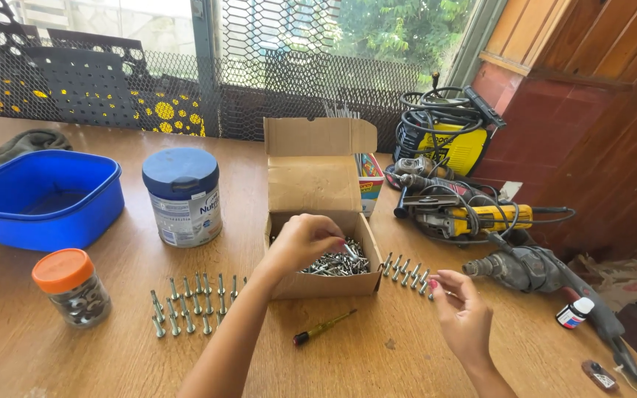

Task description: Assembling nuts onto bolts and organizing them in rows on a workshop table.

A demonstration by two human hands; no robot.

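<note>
Left hand (305, 240): yours, reaching into the open cardboard box (324, 284); fingers curled down on the heap of screws (337, 263) inside. Whether one is pinched, you cannot tell.
Right hand (463, 315): fingers loosely spread, tips just by the near end of the right-hand row of bolts (405, 271); nothing gripped.
Box: mid-desk, flap standing up at the far side, long axis near-to-far.
Bolts, right row: stand just right of the box, line running far-left to near-right.
Bolts, left group (193, 302): rows on the desk (53, 361) left of the box, standing head-down.
Screwdriver (324, 327): near the box, lying flat, black handle near-left, tip far-right.
Packages: blue-lidded tin (182, 195) with white label; orange-lidded jar (72, 287), contents blurred; blue tub (46, 197).
Hard to read: power tools (473, 221) far right, a tangle of cables.
</note>
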